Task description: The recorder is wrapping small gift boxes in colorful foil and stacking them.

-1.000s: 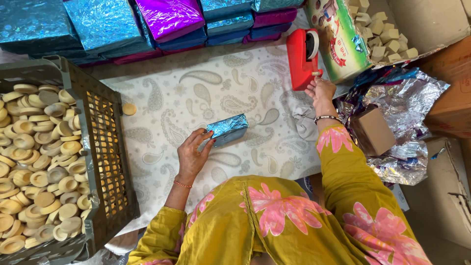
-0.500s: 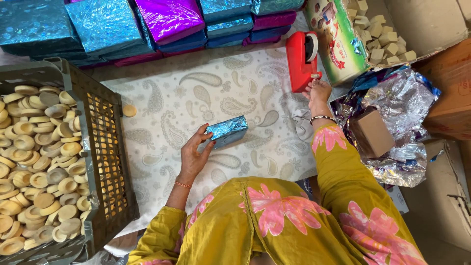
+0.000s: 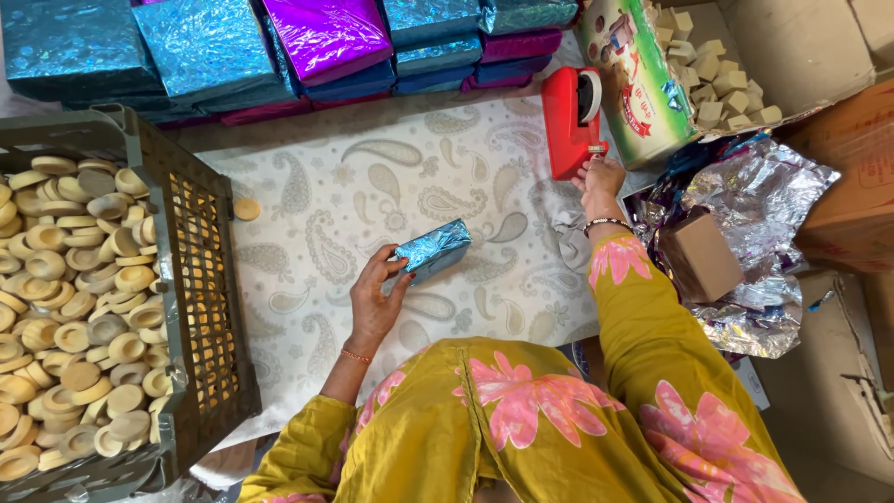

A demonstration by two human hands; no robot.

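Glossy crinkled foil parcel (image 3: 432, 250), smooth red plastic tape dispenser (image 3: 571, 126).

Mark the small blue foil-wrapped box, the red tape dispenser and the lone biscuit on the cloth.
blue foil-wrapped box (image 3: 436, 248), head view, top face.
red tape dispenser (image 3: 568, 126), head view, body side.
lone round biscuit (image 3: 246, 209), head view, centre.
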